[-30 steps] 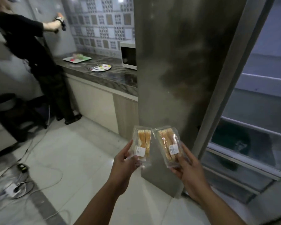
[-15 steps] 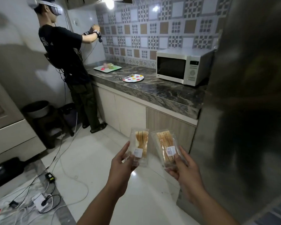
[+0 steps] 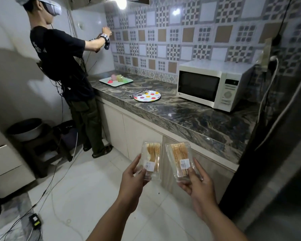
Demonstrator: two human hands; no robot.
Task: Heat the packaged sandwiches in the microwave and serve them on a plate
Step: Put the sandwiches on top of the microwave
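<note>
**Two packs in hand, microwave ahead and to the right**

In front of the dark marble desk, the person holds one clear sandwich pack in each of the two hands, both raised over the white floor. The left hand curls its fingers and thumb round the lower end of the left sandwich pack; the right hand pinches the bottom of the right sandwich pack the same way. Both packs stand roughly upright, long axis pointing up and away, labels facing the camera, side by side but apart.

The microwave sits on the desk beyond and above the packs, toward the right — its door shut, its control panel on the far right side. The right hand looks the nearer of the two to it. The dotted plate lies on the desk just left of the microwave, with tongs resting on its rim.

Since both hands are full, I judge one pack must be set down or shifted before the door can be opened. Another person stands at the far left end of the desk.
</note>
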